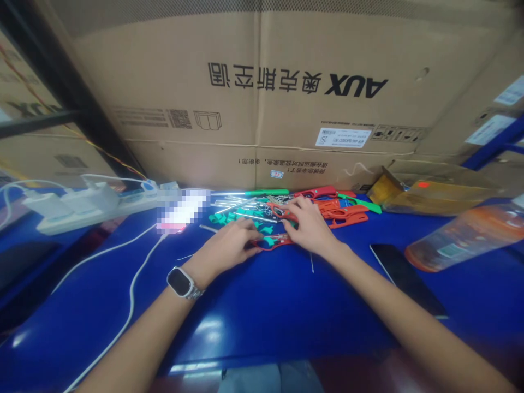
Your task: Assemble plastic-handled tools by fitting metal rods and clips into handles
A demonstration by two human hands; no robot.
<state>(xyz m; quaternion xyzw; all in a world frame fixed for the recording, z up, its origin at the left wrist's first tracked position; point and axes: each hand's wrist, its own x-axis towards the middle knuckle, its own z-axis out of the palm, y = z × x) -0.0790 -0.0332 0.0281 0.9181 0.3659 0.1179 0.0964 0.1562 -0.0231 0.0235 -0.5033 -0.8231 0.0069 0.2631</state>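
Observation:
A red lighter handle shell (278, 241) lies open side up on the blue table, with a teal piece and small parts inside. My left hand (231, 244), wearing a watch, is closed on the shell's left end. My right hand (308, 225) reaches over its right end, fingers curled down at the small parts; whatever lies between the fingertips is hidden. Just beyond the hands is a pile of teal plastic pieces (221, 218), metal tubes (233, 200) and wires. Several orange-red handle shells (347, 216) lie right of my right hand, and a green handle (268, 192) lies behind.
A white power strip (61, 221) with plugs and cables stands at left, near a blurred bright device (184, 210). At right are a black phone (403, 275), an orange-tinted bottle (462, 237) on its side and a brown package (434, 191). A large cardboard box (262, 114) walls the back.

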